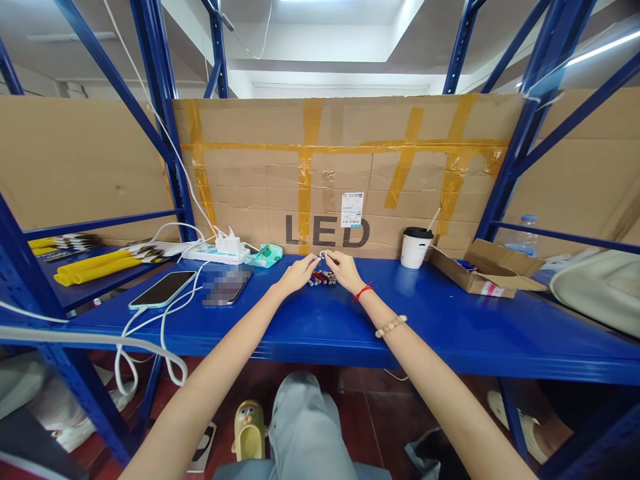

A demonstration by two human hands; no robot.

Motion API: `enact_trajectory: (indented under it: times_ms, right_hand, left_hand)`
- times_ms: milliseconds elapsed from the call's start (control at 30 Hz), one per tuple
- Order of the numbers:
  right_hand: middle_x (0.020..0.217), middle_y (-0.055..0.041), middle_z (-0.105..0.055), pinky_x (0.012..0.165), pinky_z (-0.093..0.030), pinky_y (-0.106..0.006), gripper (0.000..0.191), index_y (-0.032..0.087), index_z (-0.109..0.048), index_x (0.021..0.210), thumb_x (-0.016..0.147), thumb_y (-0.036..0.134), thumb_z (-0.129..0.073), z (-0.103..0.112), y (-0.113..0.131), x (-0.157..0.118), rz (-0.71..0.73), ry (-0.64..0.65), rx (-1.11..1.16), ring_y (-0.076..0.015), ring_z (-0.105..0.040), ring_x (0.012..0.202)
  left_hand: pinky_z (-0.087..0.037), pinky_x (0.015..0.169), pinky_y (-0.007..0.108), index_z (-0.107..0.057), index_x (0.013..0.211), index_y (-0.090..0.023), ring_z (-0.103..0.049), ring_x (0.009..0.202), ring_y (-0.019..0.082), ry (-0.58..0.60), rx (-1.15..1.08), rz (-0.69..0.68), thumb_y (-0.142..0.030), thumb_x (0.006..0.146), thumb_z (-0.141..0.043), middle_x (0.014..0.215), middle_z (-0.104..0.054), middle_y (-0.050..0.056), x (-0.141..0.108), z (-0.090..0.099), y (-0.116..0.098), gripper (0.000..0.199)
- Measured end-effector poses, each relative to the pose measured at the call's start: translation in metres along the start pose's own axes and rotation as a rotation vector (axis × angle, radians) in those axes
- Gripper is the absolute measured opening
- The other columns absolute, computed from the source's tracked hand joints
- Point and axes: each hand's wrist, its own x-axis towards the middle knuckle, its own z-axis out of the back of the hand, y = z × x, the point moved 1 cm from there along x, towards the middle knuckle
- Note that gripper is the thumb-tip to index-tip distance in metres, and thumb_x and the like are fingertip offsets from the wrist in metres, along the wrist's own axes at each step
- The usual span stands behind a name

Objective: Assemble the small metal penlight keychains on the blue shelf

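Observation:
My left hand [301, 273] and my right hand [343, 269] meet over the blue shelf top [320, 327], fingers pinched together. At their fingertips is a small, shiny, pale thing [323, 254], too small to name. Both hands seem to hold it. Just below and between them lies a bunch of small, dark red and silvery rod-like pieces [323, 277], partly hidden by my fingers. On my right wrist are a red string and a beaded bracelet.
Left are two phones [163, 290] [229, 287], white cables, a power strip [213, 251] and a green packet [266, 255]. Right are a lidded paper cup [416, 248] and an open cardboard box [487, 267]. A taped cardboard wall [250, 180] stands behind; yellow-wrapped bundles [97, 267] lie far left.

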Motion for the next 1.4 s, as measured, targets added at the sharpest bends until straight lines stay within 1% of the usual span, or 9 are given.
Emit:
enact_trajectory:
  times_ms: [300, 433, 667, 833, 900, 967, 1067, 1167, 1400]
  right_hand:
    - [0.075, -0.0062, -0.061, 0.061, -0.039, -0.026, 0.037, 0.012, -0.065, 0.097, 0.089, 0.035, -0.038, -0.001, -0.004, 0.001, -0.095, -0.097, 0.143, -0.0169, -0.052, 0.065]
    - [0.078, -0.007, -0.064, 0.066, -0.04, -0.026, 0.036, 0.013, -0.065, 0.096, 0.092, 0.033, -0.036, 0.002, -0.013, 0.002, -0.204, -0.015, -0.074, -0.0181, -0.056, 0.071]
    - [0.102, -0.013, -0.064, 0.073, -0.04, -0.027, 0.035, 0.014, -0.065, 0.095, 0.095, 0.027, -0.032, 0.011, -0.017, -0.006, -0.638, 0.196, -0.533, -0.0226, -0.058, 0.098]
    - [0.1, -0.012, -0.065, 0.084, -0.037, -0.035, 0.033, 0.015, -0.069, 0.086, 0.092, 0.029, -0.04, 0.014, -0.015, -0.008, -0.623, 0.22, -0.6, -0.0259, -0.056, 0.103]
    - [0.092, -0.0092, -0.067, 0.085, -0.036, -0.036, 0.037, 0.018, -0.071, 0.081, 0.091, 0.037, -0.041, 0.014, -0.012, -0.006, -0.557, 0.143, -0.529, -0.0252, -0.057, 0.099]
    - [0.085, -0.0052, -0.068, 0.081, -0.039, -0.031, 0.043, 0.021, -0.072, 0.083, 0.09, 0.047, -0.039, 0.012, -0.009, -0.004, -0.507, 0.083, -0.312, -0.0214, -0.06, 0.092]
    - [0.075, -0.0022, -0.068, 0.067, -0.042, -0.024, 0.049, 0.02, -0.073, 0.08, 0.082, 0.059, -0.042, 0.007, -0.004, -0.002, -0.511, 0.084, -0.003, -0.0175, -0.062, 0.076]
    - [0.064, -0.0033, -0.066, 0.058, -0.041, -0.023, 0.042, 0.016, -0.072, 0.069, 0.074, 0.055, -0.055, 0.0, -0.003, -0.001, -0.49, 0.075, 0.1, -0.0161, -0.06, 0.064]
    - [0.069, -0.0056, -0.067, 0.053, -0.043, -0.021, 0.03, 0.011, -0.071, 0.076, 0.071, 0.039, -0.062, -0.005, -0.009, -0.001, -0.472, 0.097, 0.393, -0.0134, -0.058, 0.058]
  left_hand:
    - [-0.042, 0.069, 0.028, -0.051, 0.098, -0.024, -0.061, 0.08, 0.02, 0.076, 0.11, -0.064, -0.045, 0.091, -0.029, 0.079, -0.064, 0.0, -0.004, -0.005, -0.007, 0.031]
    - [-0.042, 0.069, 0.029, -0.047, 0.103, -0.024, -0.062, 0.079, 0.021, 0.032, 0.151, -0.011, -0.045, 0.092, -0.025, 0.078, -0.065, 0.001, -0.004, 0.0, -0.008, 0.032]
    - [-0.043, 0.071, 0.031, -0.046, 0.1, -0.024, -0.062, 0.083, 0.023, 0.039, 0.207, 0.014, -0.046, 0.092, -0.023, 0.08, -0.065, 0.002, -0.006, 0.007, -0.011, 0.032]
    - [-0.043, 0.069, 0.029, -0.045, 0.1, -0.024, -0.063, 0.08, 0.022, 0.041, 0.195, -0.003, -0.046, 0.092, -0.028, 0.08, -0.066, 0.0, -0.005, 0.004, -0.008, 0.029]
    - [-0.042, 0.067, 0.028, -0.045, 0.101, -0.024, -0.063, 0.08, 0.021, 0.035, 0.196, -0.017, -0.045, 0.091, -0.03, 0.08, -0.066, 0.0, -0.005, 0.003, -0.006, 0.027]
    - [-0.042, 0.066, 0.028, -0.045, 0.101, -0.024, -0.063, 0.079, 0.021, 0.029, 0.207, -0.031, -0.044, 0.091, -0.032, 0.08, -0.066, 0.0, -0.004, 0.001, -0.004, 0.026]
    - [-0.042, 0.066, 0.028, -0.045, 0.103, -0.024, -0.063, 0.082, 0.022, 0.027, 0.235, -0.046, -0.042, 0.09, -0.034, 0.082, -0.066, 0.0, -0.003, -0.001, -0.002, 0.024]
    - [-0.043, 0.069, 0.028, -0.047, 0.104, -0.024, -0.062, 0.089, 0.023, 0.044, 0.261, -0.05, -0.04, 0.091, -0.035, 0.086, -0.067, 0.001, -0.003, -0.003, -0.002, 0.024]
    - [-0.044, 0.074, 0.031, -0.053, 0.104, -0.025, -0.06, 0.097, 0.024, 0.035, 0.321, -0.014, -0.04, 0.093, -0.025, 0.1, -0.066, 0.004, -0.002, -0.006, -0.002, 0.033]
